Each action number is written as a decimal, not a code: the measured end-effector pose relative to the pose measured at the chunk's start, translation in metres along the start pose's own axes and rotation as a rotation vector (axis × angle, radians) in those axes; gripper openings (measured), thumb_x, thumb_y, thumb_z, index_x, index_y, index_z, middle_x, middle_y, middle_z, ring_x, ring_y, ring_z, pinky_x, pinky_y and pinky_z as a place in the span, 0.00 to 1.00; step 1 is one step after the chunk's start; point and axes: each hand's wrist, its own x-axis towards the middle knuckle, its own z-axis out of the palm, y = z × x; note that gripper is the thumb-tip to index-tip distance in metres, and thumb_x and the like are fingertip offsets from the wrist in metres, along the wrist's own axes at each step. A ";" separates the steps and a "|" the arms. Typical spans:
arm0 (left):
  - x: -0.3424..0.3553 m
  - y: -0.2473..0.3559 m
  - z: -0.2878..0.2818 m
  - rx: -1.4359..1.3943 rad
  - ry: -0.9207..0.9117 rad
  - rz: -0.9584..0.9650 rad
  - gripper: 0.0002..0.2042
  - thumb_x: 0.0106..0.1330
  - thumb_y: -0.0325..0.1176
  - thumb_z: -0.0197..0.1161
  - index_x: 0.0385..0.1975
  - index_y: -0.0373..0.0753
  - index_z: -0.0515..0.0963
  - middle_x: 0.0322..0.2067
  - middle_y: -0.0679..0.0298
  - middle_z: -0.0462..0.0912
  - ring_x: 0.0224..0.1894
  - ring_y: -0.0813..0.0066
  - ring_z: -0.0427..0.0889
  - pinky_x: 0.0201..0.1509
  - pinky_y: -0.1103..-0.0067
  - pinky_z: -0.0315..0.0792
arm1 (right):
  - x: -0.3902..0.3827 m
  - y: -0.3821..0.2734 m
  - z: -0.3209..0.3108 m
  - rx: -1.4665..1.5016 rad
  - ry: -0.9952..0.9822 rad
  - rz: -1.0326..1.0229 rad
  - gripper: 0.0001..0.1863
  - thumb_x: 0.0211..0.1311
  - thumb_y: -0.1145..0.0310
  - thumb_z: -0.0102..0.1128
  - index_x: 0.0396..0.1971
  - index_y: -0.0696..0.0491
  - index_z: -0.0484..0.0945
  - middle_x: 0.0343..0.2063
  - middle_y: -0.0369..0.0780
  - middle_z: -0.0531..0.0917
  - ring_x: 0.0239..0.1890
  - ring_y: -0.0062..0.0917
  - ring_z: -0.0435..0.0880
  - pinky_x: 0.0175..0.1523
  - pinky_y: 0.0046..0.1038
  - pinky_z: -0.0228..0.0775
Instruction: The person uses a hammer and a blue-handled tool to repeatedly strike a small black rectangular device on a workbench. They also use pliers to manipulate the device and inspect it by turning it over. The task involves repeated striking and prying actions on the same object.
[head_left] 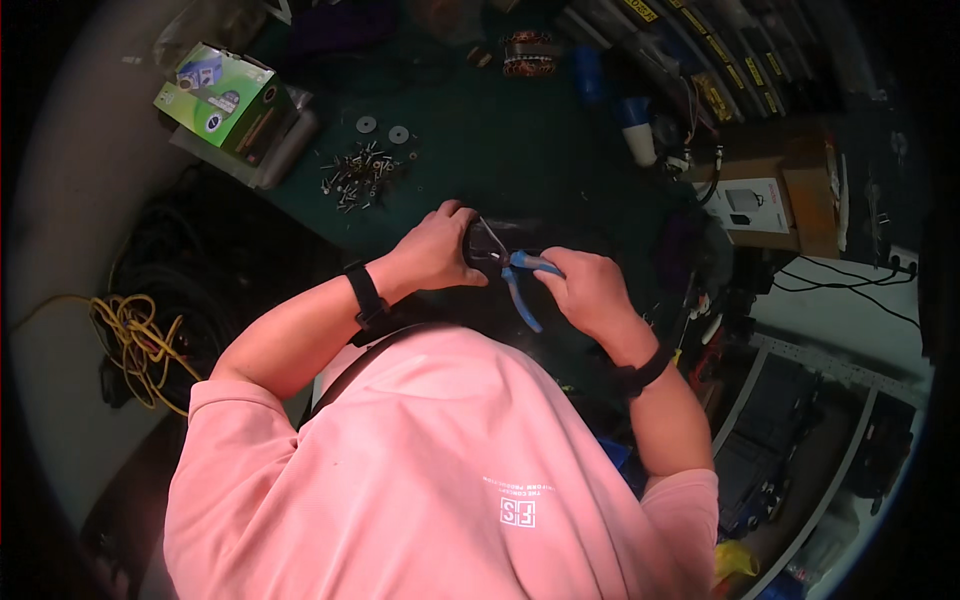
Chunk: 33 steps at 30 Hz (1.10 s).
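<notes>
Near the table's front edge, my left hand (436, 248) curls around the side of a dark, roundish object (483, 244) whose kind I cannot make out. My right hand (592, 290) grips one handle of blue-handled pliers (524, 303). The other handle hangs free and splayed toward me. The pliers' jaws meet the dark object between my hands. A thin, pale metal strip or rod (492, 236) slants from the jaws up toward my left fingers; I cannot tell whether it belongs to the object.
A pile of screws (358, 178) and two washers (399, 134) lie beyond my left hand on the dark green tabletop (480, 130). A green box (225, 105) stands far left, a cardboard box (808, 195) at right. Yellow cord (140, 345) hangs at left.
</notes>
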 end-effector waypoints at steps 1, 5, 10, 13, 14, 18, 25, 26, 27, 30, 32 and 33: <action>0.003 0.000 0.000 -0.086 -0.030 -0.087 0.41 0.43 0.44 0.77 0.57 0.27 0.69 0.54 0.46 0.74 0.51 0.51 0.79 0.58 0.68 0.74 | -0.004 0.006 0.004 0.053 0.064 -0.013 0.07 0.60 0.63 0.63 0.30 0.52 0.80 0.27 0.44 0.83 0.32 0.45 0.83 0.37 0.42 0.74; 0.014 0.006 0.000 -0.403 -0.153 -0.257 0.47 0.44 0.42 0.79 0.62 0.24 0.63 0.54 0.44 0.76 0.55 0.54 0.78 0.61 0.71 0.71 | -0.008 0.018 0.006 0.191 0.109 0.015 0.08 0.59 0.64 0.63 0.32 0.52 0.81 0.27 0.45 0.83 0.32 0.45 0.83 0.36 0.41 0.73; 0.009 0.006 0.023 -0.455 -0.090 -0.214 0.49 0.47 0.36 0.79 0.65 0.22 0.56 0.48 0.49 0.80 0.54 0.62 0.79 0.60 0.74 0.71 | -0.017 0.014 0.002 0.108 0.074 -0.008 0.08 0.61 0.63 0.61 0.30 0.52 0.80 0.25 0.45 0.83 0.30 0.45 0.83 0.34 0.43 0.73; 0.011 0.007 0.028 -0.505 -0.088 -0.235 0.49 0.45 0.38 0.79 0.64 0.20 0.57 0.50 0.44 0.79 0.55 0.57 0.79 0.61 0.73 0.71 | -0.015 0.003 -0.014 -0.033 0.017 0.008 0.10 0.61 0.61 0.61 0.29 0.53 0.81 0.25 0.46 0.84 0.31 0.45 0.83 0.35 0.44 0.74; 0.012 0.005 0.028 -0.509 -0.085 -0.229 0.49 0.45 0.38 0.78 0.64 0.20 0.57 0.50 0.44 0.79 0.55 0.58 0.79 0.61 0.73 0.71 | -0.013 0.003 -0.017 -0.017 -0.004 0.029 0.11 0.61 0.61 0.61 0.28 0.53 0.81 0.25 0.46 0.84 0.31 0.45 0.84 0.36 0.44 0.74; 0.011 0.024 0.021 -0.257 -0.077 -0.263 0.45 0.51 0.33 0.76 0.66 0.23 0.54 0.46 0.55 0.81 0.48 0.71 0.81 0.56 0.76 0.74 | -0.004 0.005 -0.024 -0.021 -0.053 0.071 0.12 0.60 0.58 0.62 0.28 0.53 0.82 0.25 0.47 0.84 0.32 0.45 0.84 0.37 0.43 0.75; 0.011 0.021 0.017 -0.731 -0.215 -0.397 0.32 0.54 0.32 0.74 0.57 0.25 0.68 0.44 0.61 0.83 0.45 0.77 0.81 0.54 0.80 0.73 | -0.020 0.028 0.006 0.141 0.190 -0.073 0.09 0.60 0.62 0.63 0.30 0.53 0.81 0.26 0.46 0.83 0.30 0.44 0.83 0.33 0.40 0.73; 0.010 0.020 0.016 -0.709 -0.205 -0.393 0.33 0.54 0.32 0.74 0.57 0.25 0.67 0.44 0.61 0.82 0.45 0.77 0.81 0.55 0.80 0.73 | -0.021 0.034 0.010 0.196 0.223 -0.098 0.08 0.60 0.63 0.63 0.31 0.52 0.81 0.26 0.45 0.83 0.30 0.44 0.83 0.32 0.39 0.73; 0.013 0.020 0.016 -0.689 -0.195 -0.381 0.33 0.55 0.32 0.74 0.57 0.24 0.67 0.44 0.61 0.82 0.45 0.77 0.81 0.55 0.80 0.73 | -0.020 0.039 0.010 0.264 0.222 -0.097 0.09 0.59 0.62 0.65 0.33 0.52 0.82 0.27 0.45 0.84 0.30 0.44 0.83 0.33 0.39 0.73; 0.012 0.010 0.024 -0.600 -0.131 -0.229 0.36 0.54 0.33 0.75 0.59 0.22 0.65 0.44 0.60 0.82 0.47 0.76 0.81 0.55 0.79 0.73 | -0.020 0.043 0.003 0.425 0.080 0.045 0.10 0.59 0.63 0.65 0.35 0.52 0.83 0.27 0.45 0.84 0.30 0.44 0.83 0.33 0.38 0.73; 0.010 0.018 0.020 -0.509 -0.118 -0.193 0.38 0.52 0.33 0.75 0.60 0.22 0.64 0.45 0.59 0.82 0.48 0.74 0.81 0.55 0.79 0.73 | -0.014 0.042 -0.018 0.354 -0.022 0.018 0.10 0.60 0.64 0.64 0.35 0.54 0.82 0.27 0.46 0.83 0.29 0.43 0.82 0.32 0.36 0.72; 0.009 0.036 0.008 -0.453 -0.139 -0.222 0.39 0.52 0.34 0.76 0.61 0.22 0.64 0.45 0.58 0.82 0.48 0.74 0.81 0.55 0.78 0.74 | -0.014 0.042 -0.025 0.320 -0.072 0.010 0.10 0.60 0.64 0.64 0.35 0.55 0.82 0.26 0.46 0.83 0.28 0.42 0.82 0.32 0.35 0.72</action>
